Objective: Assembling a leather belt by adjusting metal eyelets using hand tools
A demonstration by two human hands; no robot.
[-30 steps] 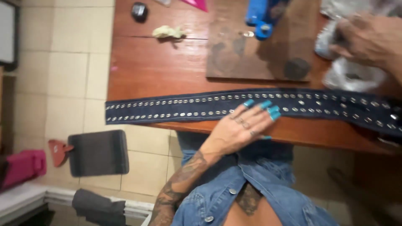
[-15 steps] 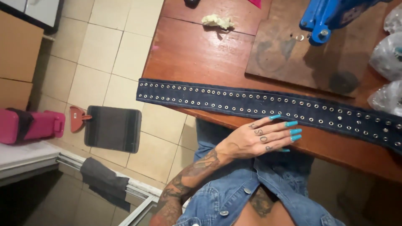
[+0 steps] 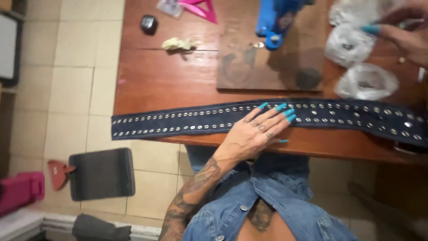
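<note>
Two hands: your left hand (image 3: 256,131) lies flat, fingers spread, on the studded denim strip (image 3: 187,122); your right hand (image 3: 403,33) reaches the plastic bags (image 3: 356,62), grip unclear.
Strip axis: left-right along the wooden table (image 3: 165,76) front edge.

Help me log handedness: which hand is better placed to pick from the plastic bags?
Probably the right hand: it is already at the clear bags, while the left hand lies flat on the studded denim strip.
</note>
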